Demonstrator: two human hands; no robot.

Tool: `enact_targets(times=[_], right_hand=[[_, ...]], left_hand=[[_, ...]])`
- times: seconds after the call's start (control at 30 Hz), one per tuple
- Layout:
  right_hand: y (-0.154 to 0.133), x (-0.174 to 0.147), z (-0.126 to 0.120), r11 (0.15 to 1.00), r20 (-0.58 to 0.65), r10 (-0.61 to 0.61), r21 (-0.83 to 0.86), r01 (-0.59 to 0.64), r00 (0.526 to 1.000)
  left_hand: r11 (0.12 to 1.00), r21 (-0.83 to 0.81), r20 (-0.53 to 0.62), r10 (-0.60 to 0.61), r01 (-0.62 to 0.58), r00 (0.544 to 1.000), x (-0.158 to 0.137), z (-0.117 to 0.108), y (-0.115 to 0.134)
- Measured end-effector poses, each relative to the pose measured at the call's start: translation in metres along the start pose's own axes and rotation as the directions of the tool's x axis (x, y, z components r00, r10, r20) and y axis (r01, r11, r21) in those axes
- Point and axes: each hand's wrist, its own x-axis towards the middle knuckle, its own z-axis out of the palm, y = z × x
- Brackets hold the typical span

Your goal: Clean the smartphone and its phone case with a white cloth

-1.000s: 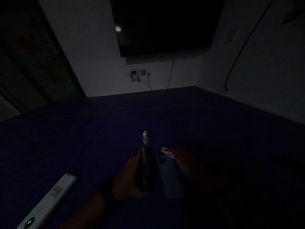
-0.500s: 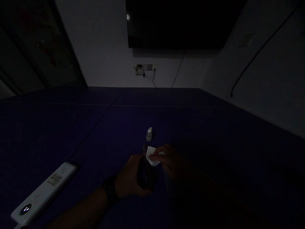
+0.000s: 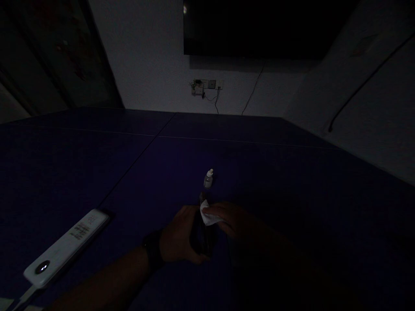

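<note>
Held on edge in my left hand (image 3: 177, 235) is a thin dark slab, phone-like in shape (image 3: 206, 242); my fingers and thumb clasp its two ends. Its details are lost in the dim light. My right hand (image 3: 231, 218) pinches a folded white cloth (image 3: 207, 217) and presses it against the slab's right face, near the far end. Just beyond the slab, a small clear dropper bottle (image 3: 208, 179) with a white cap and label stands upright on the dark blue table (image 3: 155, 172).
A long white power bank (image 3: 69, 246) with a lit round display and a cable lies on the left. Against the far wall are sockets with wires (image 3: 210, 84) and a large dark screen (image 3: 259, 26). A black cable (image 3: 366, 84) hangs on the right wall.
The cloth has shifted slightly on the slab and looks more bunched, with my right fingers closer to it. My view has tilted, so the scene sits a little farther right.
</note>
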Motion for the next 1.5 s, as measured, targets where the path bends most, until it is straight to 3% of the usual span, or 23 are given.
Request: enact_targets(times=[0.3, 0.53, 0.73, 0.93, 1.13, 1.37, 1.5], right_hand=[[-0.015, -0.014, 0.0, 0.991, 0.211, -0.123, -0.033, 0.133, 0.97], [-0.002, 0.003, 0.001, 0.993, 0.056, -0.024, -0.117, 0.031, 0.998], [-0.014, -0.006, -0.004, 0.981, 0.241, -0.176, -0.036, 0.189, 0.955], [-0.006, 0.0, 0.001, 0.996, 0.094, -0.011, -0.086, 0.019, 0.996], [-0.014, -0.009, -0.004, 0.989, 0.258, -0.119, -0.058, 0.138, 0.959], [-0.006, 0.003, 0.001, 0.988, 0.078, 0.067, -0.145, -0.055, 0.995], [-0.013, -0.005, -0.006, 0.994, 0.254, -0.045, -0.086, 0.069, 0.966]], left_hand=[[0.999, 0.027, 0.027, -0.036, 0.035, 0.999, 0.001, -0.003, 0.003], [1.0, 0.012, 0.005, -0.026, 0.026, 1.0, -0.001, 0.0, -0.001], [0.999, 0.009, 0.029, -0.032, 0.031, 0.999, 0.002, -0.003, 0.001], [1.0, -0.007, 0.006, -0.01, 0.01, 1.0, 0.002, -0.004, 0.003], [0.999, -0.01, 0.062, -0.03, 0.03, 0.998, 0.003, -0.005, 0.003], [1.0, -0.017, 0.007, -0.003, 0.003, 1.0, 0.001, -0.004, 0.002], [1.0, -0.002, 0.039, -0.031, 0.031, 0.999, 0.003, -0.005, 0.002]])
